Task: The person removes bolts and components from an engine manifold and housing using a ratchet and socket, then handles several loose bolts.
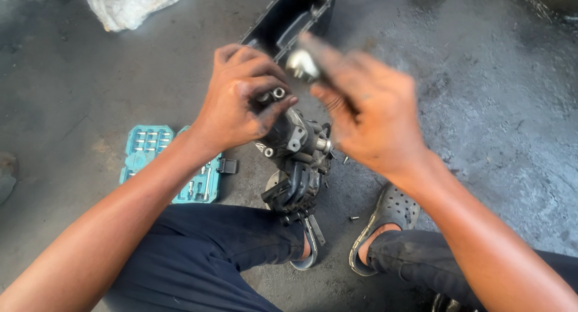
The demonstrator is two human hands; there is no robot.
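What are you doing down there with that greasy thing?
A person crouches on a concrete floor. The left hand grips the top of a dark, greasy engine part. The right hand, blurred, holds a small silvery piece above it. An open socket set lies at the left.

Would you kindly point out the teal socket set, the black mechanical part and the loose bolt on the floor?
teal socket set (146,145): head view, upper tray.
black mechanical part (295,161): head view, middle of body.
loose bolt (354,218): head view, its shank.

Bare forearms, grease-smudged fingers (265,86), dark navy trousers (205,258), and grey perforated clogs (391,213) on the feet.
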